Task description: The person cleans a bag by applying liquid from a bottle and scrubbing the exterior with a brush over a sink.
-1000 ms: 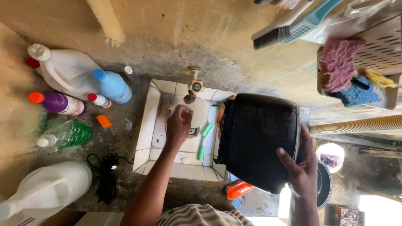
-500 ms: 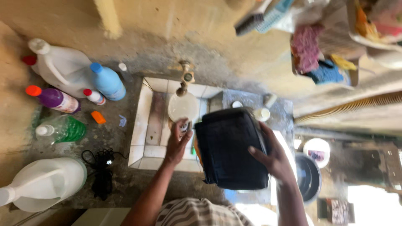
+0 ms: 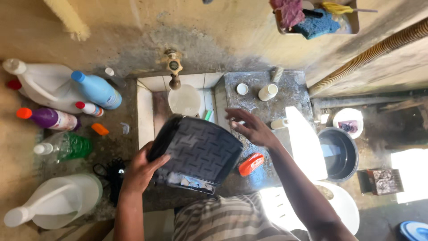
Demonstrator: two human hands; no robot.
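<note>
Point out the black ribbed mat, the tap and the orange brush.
black ribbed mat (image 3: 200, 151), head view, middle of ribbed face
tap (image 3: 174, 67), head view, handle
orange brush (image 3: 251, 164), head view, its back

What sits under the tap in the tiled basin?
A white round bowl or lid sits under the tap. The black ribbed mat, gripped by the left hand, hides the basin's lower part.

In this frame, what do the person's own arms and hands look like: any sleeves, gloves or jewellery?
Both forearms are bare, with no sleeves reaching them. The left hand and right hand have no gloves, and no rings, watch or bracelet are visible. The only clothing in view is a striped garment, brown and pale stripes, at the bottom of the frame.
</note>
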